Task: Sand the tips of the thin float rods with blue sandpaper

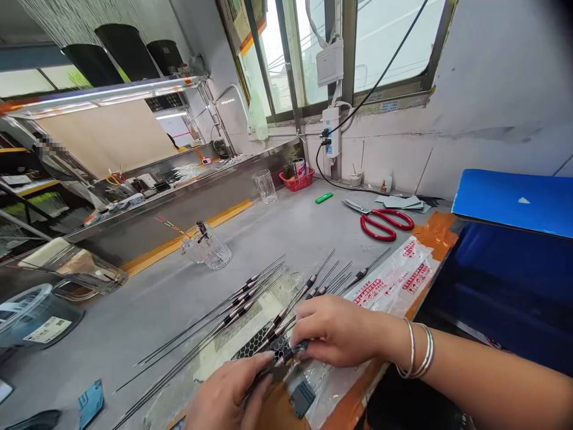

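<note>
Thin black-banded fishing floats lie fanned out, tips pointing away

Left hand is cut off by the bottom edge; right hand hides part of the rods. What the two hands pinch is hidden. Dark block below them: can't tell what it is. Red print on the plastic bag is too small to read. Items on the far shelf are too small to tell. Blue board runs off the right edge.
</note>
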A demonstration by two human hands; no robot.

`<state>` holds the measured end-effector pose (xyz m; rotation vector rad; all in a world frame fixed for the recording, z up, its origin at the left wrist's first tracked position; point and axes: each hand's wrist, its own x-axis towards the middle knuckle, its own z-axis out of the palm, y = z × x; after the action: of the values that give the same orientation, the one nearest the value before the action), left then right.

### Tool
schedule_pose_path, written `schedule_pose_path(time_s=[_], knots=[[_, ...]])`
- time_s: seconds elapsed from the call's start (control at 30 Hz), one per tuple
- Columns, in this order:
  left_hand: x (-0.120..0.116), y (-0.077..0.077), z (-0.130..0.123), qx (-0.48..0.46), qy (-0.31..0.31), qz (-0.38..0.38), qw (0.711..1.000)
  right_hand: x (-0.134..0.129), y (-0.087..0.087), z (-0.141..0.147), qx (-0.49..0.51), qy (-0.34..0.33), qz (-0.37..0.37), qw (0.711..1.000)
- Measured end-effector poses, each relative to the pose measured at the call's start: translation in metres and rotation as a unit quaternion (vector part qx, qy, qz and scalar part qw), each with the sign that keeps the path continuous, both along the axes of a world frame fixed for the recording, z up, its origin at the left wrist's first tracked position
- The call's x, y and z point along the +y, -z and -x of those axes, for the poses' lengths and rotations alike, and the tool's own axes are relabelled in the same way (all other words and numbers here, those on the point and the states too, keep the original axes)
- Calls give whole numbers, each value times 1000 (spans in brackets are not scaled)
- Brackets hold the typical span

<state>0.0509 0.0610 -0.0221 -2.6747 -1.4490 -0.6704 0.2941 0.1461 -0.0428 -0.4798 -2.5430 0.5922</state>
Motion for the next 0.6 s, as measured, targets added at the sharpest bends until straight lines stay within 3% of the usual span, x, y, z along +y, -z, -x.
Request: schedule_pose_path(time_s=[0.33,0.6], knots=[[16,-9,-43,-6,1,119,993,2,0,-13,-21,15,-29,999],[22,-9,-66,7,-59,168,984,-3,-4,-16,-49,50,-22,997]])
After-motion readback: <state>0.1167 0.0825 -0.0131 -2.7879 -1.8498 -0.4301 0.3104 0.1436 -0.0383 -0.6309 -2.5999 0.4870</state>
